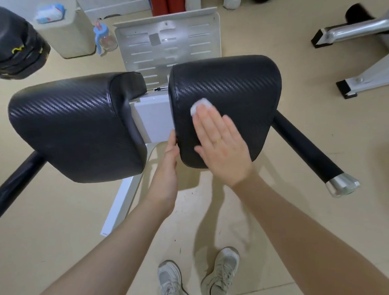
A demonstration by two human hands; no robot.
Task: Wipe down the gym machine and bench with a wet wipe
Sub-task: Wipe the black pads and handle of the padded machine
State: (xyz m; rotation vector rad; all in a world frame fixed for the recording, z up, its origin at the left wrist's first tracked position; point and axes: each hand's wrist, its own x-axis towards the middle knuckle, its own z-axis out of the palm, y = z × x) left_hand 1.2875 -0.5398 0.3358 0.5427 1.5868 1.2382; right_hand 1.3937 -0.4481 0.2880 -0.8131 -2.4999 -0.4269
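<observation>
Two black textured pads sit side by side on a white gym machine frame (154,118). My right hand (222,144) lies flat on the right pad (238,90), pressing a white wet wipe (199,105) that shows past the fingertips. My left hand (167,168) rests against the inner left edge of that same pad, fingers straight, holding nothing. The left pad (78,127) is untouched. A black handle bar (306,152) with a silver end cap sticks out to the right of the right pad.
A white slotted foot plate (170,42) stands behind the pads. A pack of wipes (50,13) lies on a beige bin at the back left, beside a blue-topped bottle (103,38). Another machine's grey legs (357,31) are at right. My shoes (198,277) are below.
</observation>
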